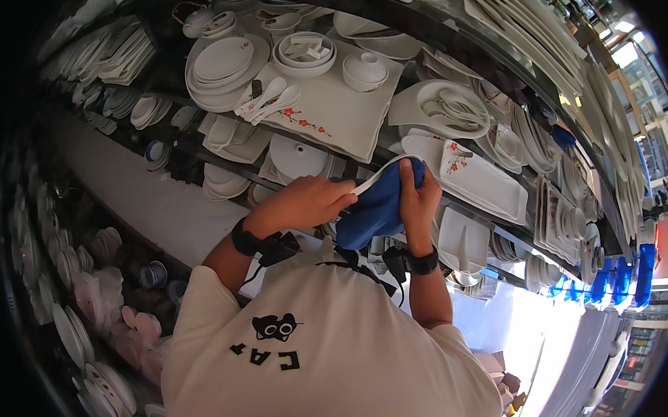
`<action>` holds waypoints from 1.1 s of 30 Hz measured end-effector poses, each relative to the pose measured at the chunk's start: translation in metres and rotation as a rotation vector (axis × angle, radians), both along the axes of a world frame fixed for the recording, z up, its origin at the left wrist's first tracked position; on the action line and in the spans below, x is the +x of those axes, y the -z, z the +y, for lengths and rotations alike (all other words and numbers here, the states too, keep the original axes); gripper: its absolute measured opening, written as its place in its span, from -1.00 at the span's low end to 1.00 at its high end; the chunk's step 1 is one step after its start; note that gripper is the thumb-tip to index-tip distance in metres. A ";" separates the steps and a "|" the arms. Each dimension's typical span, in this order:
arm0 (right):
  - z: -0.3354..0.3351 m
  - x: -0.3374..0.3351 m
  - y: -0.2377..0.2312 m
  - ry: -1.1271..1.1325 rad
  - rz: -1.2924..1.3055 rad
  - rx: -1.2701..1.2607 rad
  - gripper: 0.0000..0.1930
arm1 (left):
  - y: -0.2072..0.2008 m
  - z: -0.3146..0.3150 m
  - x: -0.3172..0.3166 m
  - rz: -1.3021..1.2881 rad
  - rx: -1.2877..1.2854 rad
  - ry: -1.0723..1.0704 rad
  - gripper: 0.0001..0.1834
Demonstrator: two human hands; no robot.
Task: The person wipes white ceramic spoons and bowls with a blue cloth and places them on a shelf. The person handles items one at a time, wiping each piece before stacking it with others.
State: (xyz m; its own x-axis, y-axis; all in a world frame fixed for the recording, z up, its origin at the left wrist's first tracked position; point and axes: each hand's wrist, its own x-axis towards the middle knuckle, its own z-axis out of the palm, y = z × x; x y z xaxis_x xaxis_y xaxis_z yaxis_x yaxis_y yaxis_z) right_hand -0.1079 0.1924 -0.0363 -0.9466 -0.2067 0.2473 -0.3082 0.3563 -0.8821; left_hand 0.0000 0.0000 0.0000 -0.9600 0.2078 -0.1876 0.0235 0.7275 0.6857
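Both hands are occupied, and one white dish [375, 179], seen nearly edge-on, sits between them in the air just in front of the shelf [387, 142]'s front edge. Your left hand [308, 202] has its grip closed on the dish's left end, thumb and fingers pinching the rim; presumably this steadies that end while leaving most of the dish free. Your right hand [420, 202] has its grip clenched around blue cloth [371, 214] at the opposite end, thumb on the near face; its other fingers are largely hidden behind. The cloth drapes over the side facing you and hangs below the rim, so the dish's full shape cannot be told. Holding at two opposed ends likely keeps it from twisting. On the shelf, the square plate [353, 116] lies flat with its near corner toward the front edge, and seems to serve as a base: white spoons [271, 100] lie side by side near its left edge, nested bowls [305, 71] and a lidded bowl [364, 71] stand toward its back edge. Nesting probably saves room. To the right, a rectangular tray [488, 192] lies along the front edge, its red blossom pattern face up.
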 end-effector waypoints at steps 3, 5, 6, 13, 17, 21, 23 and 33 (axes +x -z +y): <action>0.010 0.003 -0.002 0.011 0.016 -0.049 -0.67 | -0.004 -0.007 -0.002 -0.129 0.294 -0.052 -0.70; 0.010 0.006 -0.004 0.009 0.016 -0.030 -0.67 | -0.005 -0.030 0.009 -0.197 0.496 -0.124 -0.69; 0.015 0.005 -0.001 0.020 0.018 0.003 -0.66 | -0.003 -0.040 0.012 -0.227 0.538 -0.167 -0.68; 0.032 0.017 0.028 0.027 -0.088 0.078 -0.60 | 0.009 -0.109 0.018 -0.138 0.909 -0.574 -0.68; 0.036 0.023 0.045 0.017 -0.146 0.047 -0.61 | 0.022 -0.147 0.007 -0.126 0.989 -0.690 -0.71; 0.039 0.026 0.043 -0.023 -0.174 0.048 -0.63 | 0.041 -0.170 -0.010 -0.178 1.058 -0.705 -0.71; 0.039 0.026 0.042 -0.026 -0.167 0.042 -0.64 | 0.056 -0.188 -0.015 -0.218 1.074 -0.675 -0.71; 0.042 0.027 0.043 0.002 -0.142 0.019 -0.69 | 0.071 -0.187 -0.024 -0.237 1.054 -0.848 -0.70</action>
